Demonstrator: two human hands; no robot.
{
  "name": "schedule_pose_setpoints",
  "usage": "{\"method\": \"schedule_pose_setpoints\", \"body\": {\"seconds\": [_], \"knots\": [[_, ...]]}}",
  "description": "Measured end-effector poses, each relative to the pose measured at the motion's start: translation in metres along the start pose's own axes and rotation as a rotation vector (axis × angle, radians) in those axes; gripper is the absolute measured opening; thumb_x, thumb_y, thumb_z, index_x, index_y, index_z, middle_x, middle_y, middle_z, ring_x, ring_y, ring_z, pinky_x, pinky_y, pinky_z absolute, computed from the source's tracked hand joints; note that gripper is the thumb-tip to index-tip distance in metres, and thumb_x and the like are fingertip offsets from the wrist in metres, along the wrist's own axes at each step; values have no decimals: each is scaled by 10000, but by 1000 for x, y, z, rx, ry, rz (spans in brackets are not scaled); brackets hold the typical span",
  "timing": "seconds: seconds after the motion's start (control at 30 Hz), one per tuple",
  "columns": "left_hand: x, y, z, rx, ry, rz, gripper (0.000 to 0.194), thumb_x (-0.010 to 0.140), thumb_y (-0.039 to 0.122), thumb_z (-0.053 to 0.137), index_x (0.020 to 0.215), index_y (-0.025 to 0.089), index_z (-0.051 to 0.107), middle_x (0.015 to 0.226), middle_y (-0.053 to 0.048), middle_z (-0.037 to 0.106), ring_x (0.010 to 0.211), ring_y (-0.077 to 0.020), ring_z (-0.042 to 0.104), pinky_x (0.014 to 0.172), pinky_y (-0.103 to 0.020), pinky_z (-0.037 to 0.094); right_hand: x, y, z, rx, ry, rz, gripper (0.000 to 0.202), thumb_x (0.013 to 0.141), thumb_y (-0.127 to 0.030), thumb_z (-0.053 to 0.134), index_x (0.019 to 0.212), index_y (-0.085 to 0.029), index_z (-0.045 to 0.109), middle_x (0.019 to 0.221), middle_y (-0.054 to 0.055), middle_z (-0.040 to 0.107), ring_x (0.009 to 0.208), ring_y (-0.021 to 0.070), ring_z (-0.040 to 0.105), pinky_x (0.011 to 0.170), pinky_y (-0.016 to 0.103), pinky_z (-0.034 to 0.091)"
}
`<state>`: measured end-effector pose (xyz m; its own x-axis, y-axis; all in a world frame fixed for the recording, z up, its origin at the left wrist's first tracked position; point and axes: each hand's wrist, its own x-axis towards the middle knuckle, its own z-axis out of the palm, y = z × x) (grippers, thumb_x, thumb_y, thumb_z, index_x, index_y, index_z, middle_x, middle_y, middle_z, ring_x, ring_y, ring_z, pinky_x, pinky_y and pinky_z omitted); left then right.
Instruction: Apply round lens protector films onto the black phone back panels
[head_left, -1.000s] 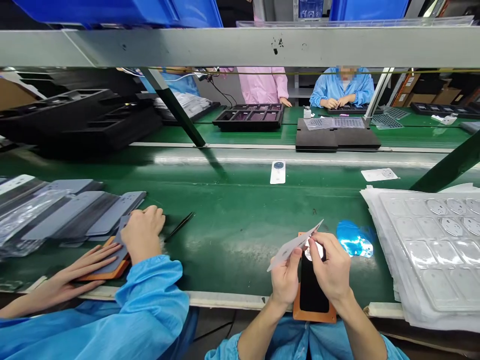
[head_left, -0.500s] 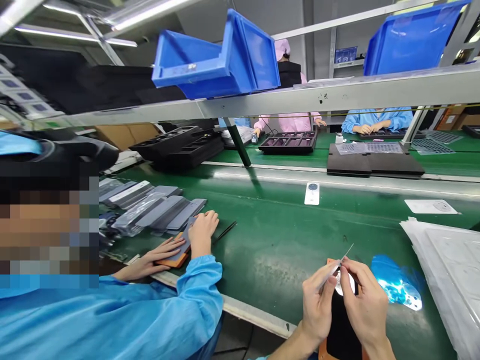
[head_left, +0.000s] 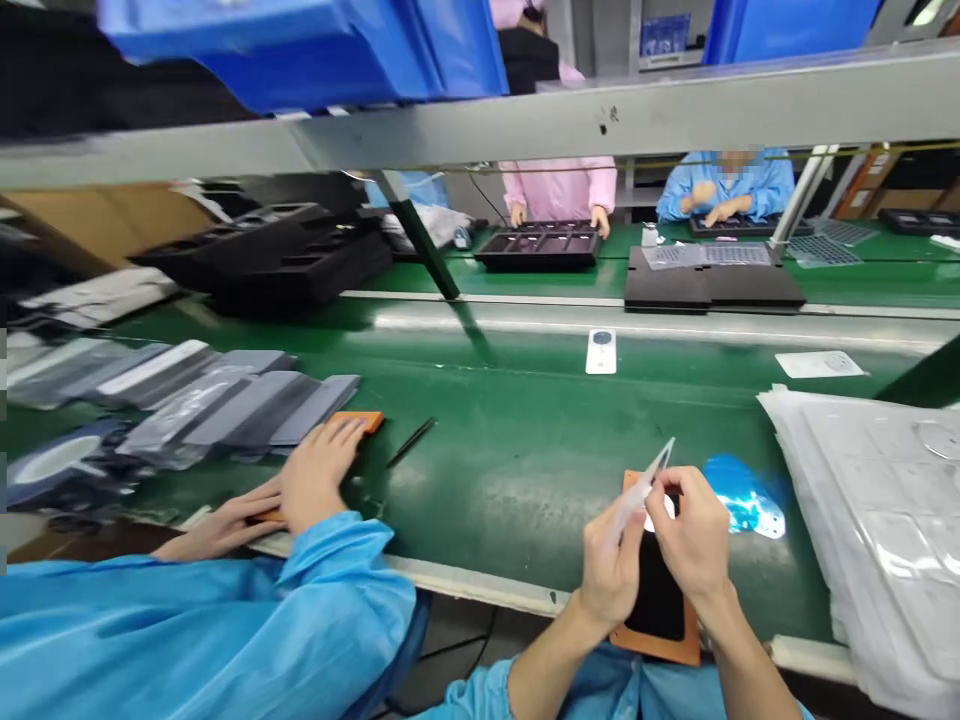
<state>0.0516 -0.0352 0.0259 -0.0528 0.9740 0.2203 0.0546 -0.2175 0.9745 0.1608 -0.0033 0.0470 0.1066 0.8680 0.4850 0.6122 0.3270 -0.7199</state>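
My left hand [head_left: 611, 575] holds a thin, whitish translucent sheet [head_left: 628, 508] upright between thumb and fingers. My right hand [head_left: 694, 530] is closed in a pinch at the sheet's right edge; its fingertips partly hide what lies between them. Below both hands is an orange tray [head_left: 652, 646] bearing a dark flat panel [head_left: 658, 595], close to the table's front edge. Part of a white round patch [head_left: 661, 512] shows on the panel's upper end, behind my fingers. A shiny blue film piece [head_left: 742, 497] lies right of my right hand.
Clear plastic trays [head_left: 885, 500] are stacked at right. White cards [head_left: 601, 352] lie farther back. At left, a co-worker's hands [head_left: 319, 470] rest on an orange piece, beside black tweezers [head_left: 411, 442] and bagged grey panels [head_left: 232, 405]. A metal rail [head_left: 480, 140] with blue bins crosses above.
The view has shifted, so most things appear farther left and higher. The sheet in my hands is turned to show more of its face. The co-worker's hand has moved over the orange piece.
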Motion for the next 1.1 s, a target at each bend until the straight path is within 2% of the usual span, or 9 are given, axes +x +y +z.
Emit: {"method": "schedule_pose_setpoints", "body": {"seconds": [0.13,0.23,0.3,0.37,0.47,0.6,0.7,0.87,1.1], "knots": [[13,-10,-1,-362,113,-301,493,896,535,625,1152,126,725,1166,-146,728,1127,-312,677,1009,-428,537,11,19,-5,-59,-76,141,125,829,-262,507,748,-205,582,746,17,647,671,162,613,661,273,456],[28,-9,-12,-645,165,-417,528,853,490,706,1225,119,665,1179,-165,719,1086,-306,698,999,-487,538,21,61,-33,-285,-123,384,133,782,-281,539,691,-210,606,699,30,668,639,193,614,619,293,416],[34,-7,-24,-694,156,-451,510,844,439,734,1236,123,652,1198,-167,712,1069,-288,707,1010,-501,529,25,93,-57,-513,-225,488,171,786,-282,537,645,-214,605,641,47,656,614,220,608,587,304,377],[36,-6,-35,-628,123,-450,490,858,438,717,1222,115,661,1214,-171,703,1056,-288,711,997,-514,536,24,115,-75,-706,-306,465,196,812,-258,514,644,-205,601,635,74,649,603,232,610,570,307,359],[34,-5,-48,-275,-22,-280,400,939,420,600,1191,124,696,1213,-158,706,1108,-297,688,1002,-500,538,13,115,-86,-759,-256,297,191,875,-230,476,775,-173,628,747,103,679,647,229,647,576,309,411],[28,-10,-58,343,-470,347,380,982,228,512,1350,196,603,1347,-122,635,1261,-253,597,1086,-417,490,-11,72,-74,-414,-251,-107,253,949,-235,463,1127,-180,634,1066,108,711,928,230,699,765,349,561],[23,-21,-55,675,-557,671,452,992,117,448,1439,182,480,1373,-129,612,1293,-209,570,1079,-369,504,-31,49,-60,-322,-311,-427,372,962,-134,430,1287,-203,598,1228,102,680,1125,222,655,923,359,568],[18,-34,-47,911,-499,845,374,989,67,410,1345,105,516,1275,-133,670,1239,-210,614,1045,-347,536,-47,52,-47,-424,-248,-601,373,966,-66,418,1264,-146,627,1154,121,718,1064,236,687,911,387,596],[17,-36,-51,978,-520,784,374,976,84,421,1336,93,523,1276,-165,661,1227,-221,620,1019,-354,552,-43,60,-47,-426,-305,-623,378,959,-58,431,1267,-143,633,1164,127,721,1078,232,689,915,369,602]]}}
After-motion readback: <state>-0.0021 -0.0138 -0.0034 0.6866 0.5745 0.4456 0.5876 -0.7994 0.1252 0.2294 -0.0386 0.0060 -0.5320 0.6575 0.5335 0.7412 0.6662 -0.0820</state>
